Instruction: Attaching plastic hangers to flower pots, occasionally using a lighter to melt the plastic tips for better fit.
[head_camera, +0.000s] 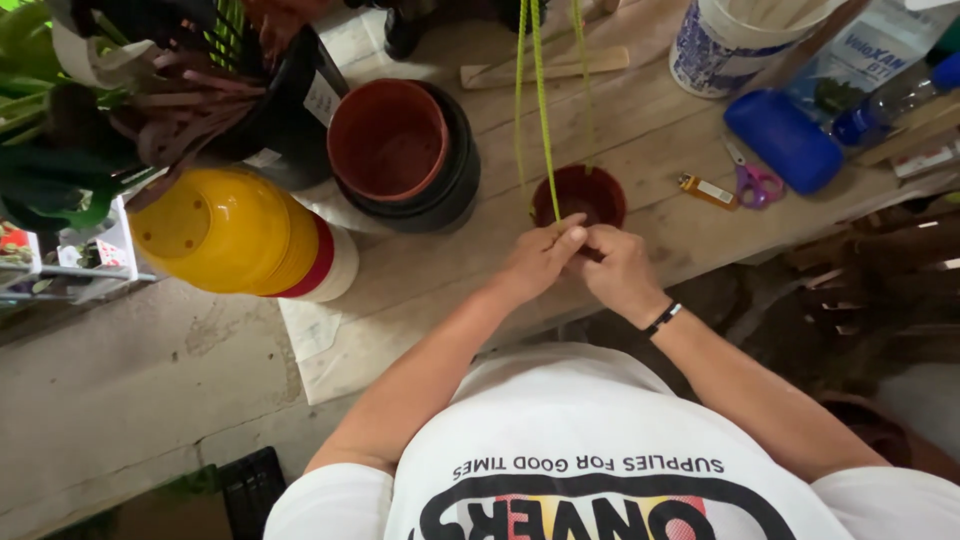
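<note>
**Inspector:** What is being handled?

**Onlooker:** The thin yellow-green cords are hanging taut from above and meeting at the rim of a small reddish-brown plastic pot, which is sitting on the weathered wooden bench just in front of the person. Both hands are working together at the near edge of that pot.

**Inspector:** State of the hands?

**Onlooker:** The left hand is pinching one cord between thumb and fingers. The right hand, wearing a dark wristband, is pressing against it, fingers curled in; whether it is gripping a cord too, I cannot tell.

**Inspector:** Advice on the work in hand?

**Onlooker:** In my judgement, keeping the cords evenly tensioned matters, so the pot is not tipping.

**Inspector:** Surroundings?

**Onlooker:** A larger terracotta-coloured pot is nesting in black ones to the left, beside a stack of yellow pots lying on its side. To the right, an orange lighter, pink-handled scissors and a blue oblong case are lying near one another, with a white tub behind.
</note>
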